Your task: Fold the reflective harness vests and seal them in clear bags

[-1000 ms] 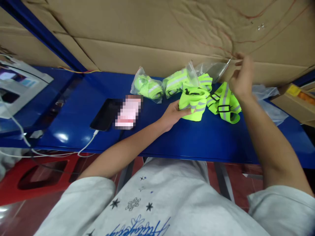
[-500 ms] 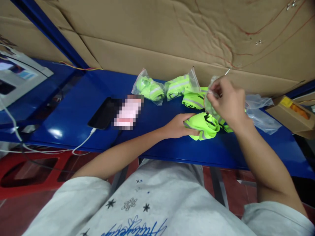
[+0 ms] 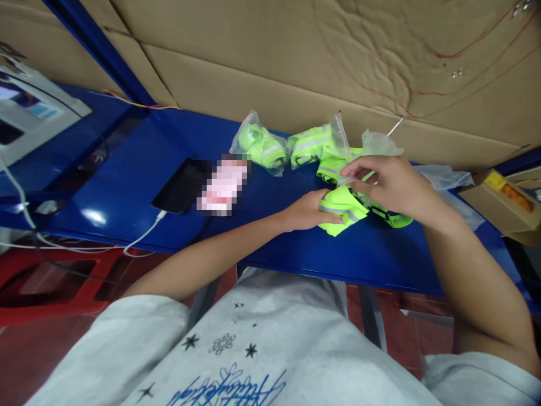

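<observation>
Pixelation blurs the phone (image 3: 175, 193) (unreadable); right hand (image 3: 391, 183) partly hides clear bag (image 3: 378, 144).

No word or number can be read clearly. The grey shirt (image 3: 296, 332) carries a line of blue cursive script (image 3: 230, 389) at the bottom edge of the view; it is cut off and its letters cannot be made out. Above the script sit small dark printed stars (image 3: 190, 341) and a pale flower-like emblem (image 3: 224, 343). On the counter (image 3: 127, 169) a phone (image 3: 175, 192) lies screen up, part of it hidden under a pixelated pink patch (image 3: 222, 186). A white machine (image 3: 38, 113) at far left has a panel with blue marks, too blurred to read. A carton (image 3: 505, 206) at far right bears a yellow sticker (image 3: 495, 180), also unreadable.
</observation>
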`<state>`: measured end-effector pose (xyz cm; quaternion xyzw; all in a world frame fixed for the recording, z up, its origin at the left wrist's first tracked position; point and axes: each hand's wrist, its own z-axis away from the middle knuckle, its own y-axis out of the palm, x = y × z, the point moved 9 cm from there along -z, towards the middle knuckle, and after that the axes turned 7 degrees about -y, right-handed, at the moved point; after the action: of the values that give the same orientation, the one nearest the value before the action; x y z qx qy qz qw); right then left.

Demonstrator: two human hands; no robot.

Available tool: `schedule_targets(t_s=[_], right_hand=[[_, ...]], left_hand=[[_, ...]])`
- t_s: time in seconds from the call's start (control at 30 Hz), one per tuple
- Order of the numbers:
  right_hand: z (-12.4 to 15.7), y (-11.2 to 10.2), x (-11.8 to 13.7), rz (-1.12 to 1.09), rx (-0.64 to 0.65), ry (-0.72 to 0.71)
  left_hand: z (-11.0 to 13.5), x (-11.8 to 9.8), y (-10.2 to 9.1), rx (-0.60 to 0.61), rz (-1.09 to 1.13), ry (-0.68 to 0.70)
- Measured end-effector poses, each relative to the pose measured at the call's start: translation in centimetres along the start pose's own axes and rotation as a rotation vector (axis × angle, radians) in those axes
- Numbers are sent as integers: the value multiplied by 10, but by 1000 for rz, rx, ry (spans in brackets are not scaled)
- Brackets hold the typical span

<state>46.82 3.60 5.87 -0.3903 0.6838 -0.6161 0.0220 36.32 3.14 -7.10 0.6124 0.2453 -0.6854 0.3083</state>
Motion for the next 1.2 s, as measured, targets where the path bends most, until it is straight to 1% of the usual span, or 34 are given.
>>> schedule_targets(t_s=[0.03, 0.1, 0.2, 0.27, 0.37, 0.4, 0.47, 0.5, 0.57, 0.63, 0.7, 0.8, 0.87, 0.97, 1.03, 1.1, 1.2], right_hand=[[1, 1, 5, 19, 6, -11], [1, 4, 14, 58, 9, -36], [4, 6, 27, 94, -22, -81], [10, 3, 37, 123, -68, -109], [24, -5, 44, 163, -194, -128], [29, -8, 42, 159, -252, -115], [40, -13, 29, 102, -358, -58], [44, -12, 19, 60, -391, -24], [49, -8, 2, -16, -409, 19], [50, -2, -9, -32, -404, 17], [52, 0, -10, 20, -443, -6], [59, 1, 2, 160, -532, -78], [62, 7, 12, 229, -551, -133], [65, 14, 21, 246, -566, -159], [67, 17, 25, 239, -581, -181], [68, 22, 32, 263, -574, -229], [65, 34, 39, 319, -515, -283]], left_hand=[[-1, 2, -3, -27, 6, -11], [-1, 0, -7, -66, 14, 21], [-1, -7, -5, -35, 16, 101], [0, -12, -7, -47, 12, 145], [3, -19, -19, -150, 38, 194], [3, -20, -22, -176, 51, 200], [4, -23, -25, -189, 75, 222], [4, -25, -25, -182, 85, 242], [5, -28, -24, -165, 102, 272], [5, -27, -25, -178, 110, 264], [5, -23, -26, -209, 110, 229], [2, -16, -29, -254, 146, 179], [2, -13, -32, -288, 156, 164], [3, -12, -34, -342, 88, 154], [4, -12, -32, -345, 83, 140], [6, -12, -29, -340, 130, 129], [8, -13, -32, -394, 159, 142]])
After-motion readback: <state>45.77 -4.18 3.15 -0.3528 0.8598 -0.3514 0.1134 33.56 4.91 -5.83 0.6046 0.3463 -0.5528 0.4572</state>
